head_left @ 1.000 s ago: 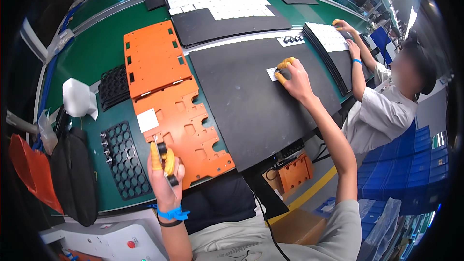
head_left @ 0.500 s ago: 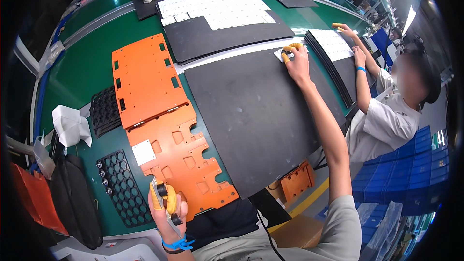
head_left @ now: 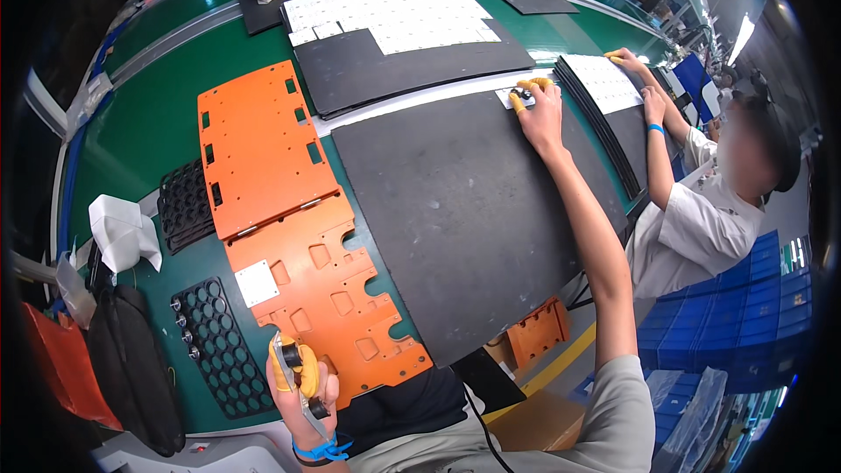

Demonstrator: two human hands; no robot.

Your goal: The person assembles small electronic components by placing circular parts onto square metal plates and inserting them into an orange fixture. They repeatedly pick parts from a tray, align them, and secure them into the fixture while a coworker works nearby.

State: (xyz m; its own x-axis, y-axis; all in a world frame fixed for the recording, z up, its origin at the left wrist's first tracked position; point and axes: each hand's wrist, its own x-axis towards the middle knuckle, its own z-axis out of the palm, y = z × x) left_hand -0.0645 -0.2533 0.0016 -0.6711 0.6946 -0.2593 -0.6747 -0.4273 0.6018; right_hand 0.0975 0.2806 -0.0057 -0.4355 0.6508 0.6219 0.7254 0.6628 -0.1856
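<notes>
My left hand [head_left: 302, 385], with yellow finger cots, is closed around a curved silver metal piece with black round parts [head_left: 292, 356]. It is just in front of the orange hinged fixture [head_left: 324, 254], on whose lower panel lies a small white square plate [head_left: 256, 284]. My right hand [head_left: 540, 114] reaches to the far right corner of the large black mat [head_left: 455, 219]. Its cot-covered fingers are pinched over a small white plate with dark round parts [head_left: 524, 96], lying at the mat's edge. The fingertips partly hide this plate.
A black tray of round holes [head_left: 223, 346] holds several metal parts along its left edge. White plates [head_left: 394, 13] lie in rows on a black board beyond the mat. At the right, a co-worker [head_left: 701, 210] has both hands at another board of white plates [head_left: 603, 83].
The co-worker's far hand has come down to the white plates. My hands keep nearly the same places; the fixture and tray appear slightly farther left in the picture.
</notes>
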